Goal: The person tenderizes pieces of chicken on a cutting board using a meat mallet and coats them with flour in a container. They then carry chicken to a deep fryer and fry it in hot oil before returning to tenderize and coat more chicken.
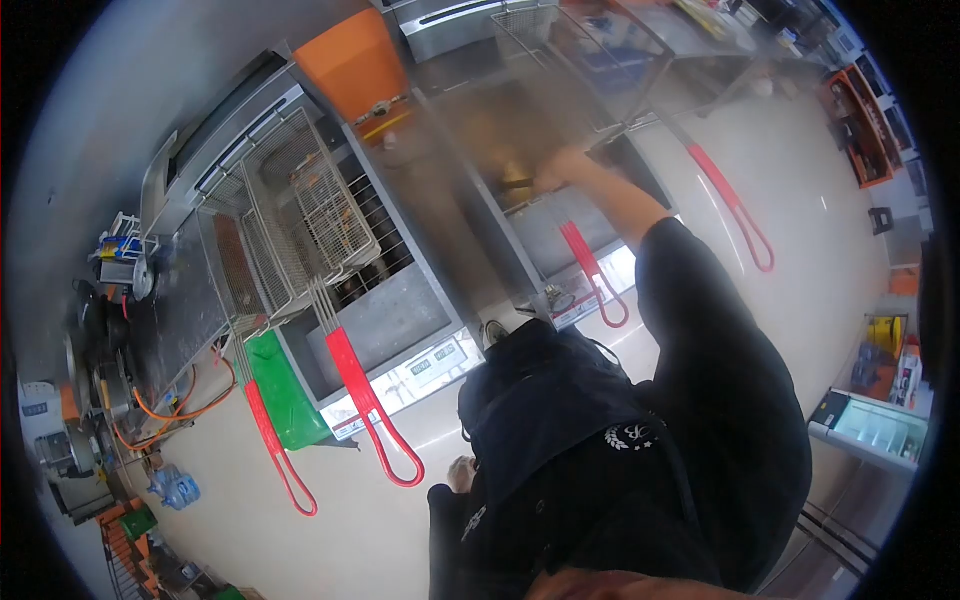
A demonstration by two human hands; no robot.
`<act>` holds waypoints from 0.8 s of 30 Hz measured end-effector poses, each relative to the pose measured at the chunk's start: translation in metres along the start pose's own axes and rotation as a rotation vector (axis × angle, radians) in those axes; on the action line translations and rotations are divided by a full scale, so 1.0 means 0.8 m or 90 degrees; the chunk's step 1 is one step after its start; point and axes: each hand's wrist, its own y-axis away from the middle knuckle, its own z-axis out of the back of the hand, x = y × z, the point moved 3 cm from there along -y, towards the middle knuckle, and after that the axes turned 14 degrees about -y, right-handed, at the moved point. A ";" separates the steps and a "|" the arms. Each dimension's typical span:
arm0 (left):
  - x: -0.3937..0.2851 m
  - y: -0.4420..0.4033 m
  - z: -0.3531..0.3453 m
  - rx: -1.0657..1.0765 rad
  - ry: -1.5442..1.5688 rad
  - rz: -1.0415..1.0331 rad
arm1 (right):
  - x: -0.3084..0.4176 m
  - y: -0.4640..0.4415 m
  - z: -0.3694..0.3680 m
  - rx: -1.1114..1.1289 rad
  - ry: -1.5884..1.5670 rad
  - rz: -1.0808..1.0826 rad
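Observation:
My right arm, in a black sleeve, stretches forward over the fryer well (590, 215) at the upper middle. Haze and blur smear my right hand (552, 170), which looks closed. Beside its fingers is a small yellowish piece with a dark band (517, 183), whose kind I cannot make out. A red-handled fryer basket's handle (590, 262) sticks out over the front of this well, just below the hand. My left hand (462, 474) hangs low at my side, over the floor. Only a small part of it shows, and its fingers are hidden.
Wire fryer baskets (308, 195) with red handles rest over the left fryer (385, 335). Another red-handled basket (725, 195) lies at upper right. An orange panel (350, 62) stands behind. A green bin (280, 395) and an orange hose (175, 410) are at left.

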 end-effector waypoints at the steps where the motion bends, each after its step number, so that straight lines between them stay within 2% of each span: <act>1: 0.009 -0.001 -0.015 0.007 -0.014 -0.007 | -0.012 -0.038 -0.015 0.034 0.020 0.037; 2: 0.017 -0.002 -0.029 0.013 -0.028 -0.015 | -0.021 -0.061 -0.022 0.069 0.040 0.075; 7: 0.029 -0.001 -0.025 0.005 -0.005 -0.012 | -0.068 -0.065 -0.027 0.031 -0.243 -0.031; 9: 0.030 -0.001 -0.022 0.007 0.005 -0.012 | -0.072 -0.060 -0.025 0.015 -0.285 -0.066; 11: 0.031 -0.001 -0.018 0.007 0.009 -0.011 | -0.073 -0.047 -0.024 0.023 -0.260 -0.102; 17: 0.038 -0.005 -0.011 0.012 0.024 -0.015 | -0.031 0.023 0.016 -0.006 -0.198 -0.094; 20: 0.042 -0.006 -0.014 0.017 0.030 -0.018 | -0.042 -0.014 -0.006 -0.117 -0.085 0.000; 24: 0.048 -0.009 -0.016 0.020 0.034 -0.017 | -0.052 -0.024 -0.025 -0.177 -0.109 -0.005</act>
